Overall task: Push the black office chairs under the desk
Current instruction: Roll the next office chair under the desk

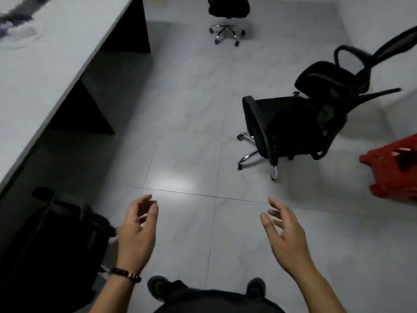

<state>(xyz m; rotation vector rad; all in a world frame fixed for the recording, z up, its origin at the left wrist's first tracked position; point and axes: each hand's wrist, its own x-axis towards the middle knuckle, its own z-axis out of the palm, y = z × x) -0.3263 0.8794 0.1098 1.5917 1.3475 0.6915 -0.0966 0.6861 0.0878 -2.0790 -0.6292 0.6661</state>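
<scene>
A long white desk (40,73) with black side panels runs along the left. One black office chair (54,240) stands partly under its near end, just left of my left hand (137,231). A second black mesh chair (291,127) with a chrome base stands out on the floor at the right, well ahead of my right hand (284,236). A third black chair (228,12) stands at the far end of the room. Both hands hover above the floor with fingers loosely apart, holding nothing and touching no chair.
A red plastic stool or crate (392,168) sits at the right edge, near the mesh chair. Blurred papers and dark items (18,30) lie on the desk top. Pale floor tiles (187,141) stretch between desk and chairs.
</scene>
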